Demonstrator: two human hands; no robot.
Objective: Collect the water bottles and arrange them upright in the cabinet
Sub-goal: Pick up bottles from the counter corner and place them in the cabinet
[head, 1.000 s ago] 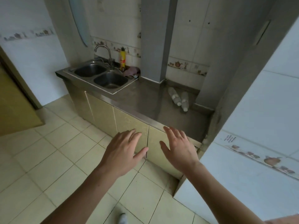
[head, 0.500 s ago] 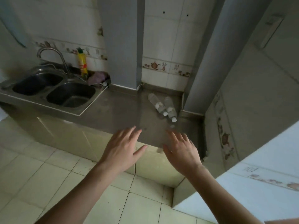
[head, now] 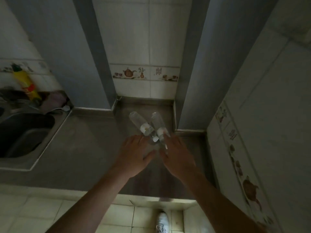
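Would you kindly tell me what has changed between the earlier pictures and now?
Both hands reached forward across the grey counter: the left hand and right hand now arrive at the cap ends of the two clear plastic water bottles, not visibly gripping. The bottles still lie where they were.

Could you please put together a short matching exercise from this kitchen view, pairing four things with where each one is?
Things:
1. water bottles
2. yellow bottle
3. sink basin
4. white shoe

Places:
A. on the floor tiles at the bottom edge
B. upright behind the sink, by the wall
C. lying on the counter between the two grey pillars
D. sunk into the counter at the left

Pairs: 1-C, 2-B, 3-D, 4-A
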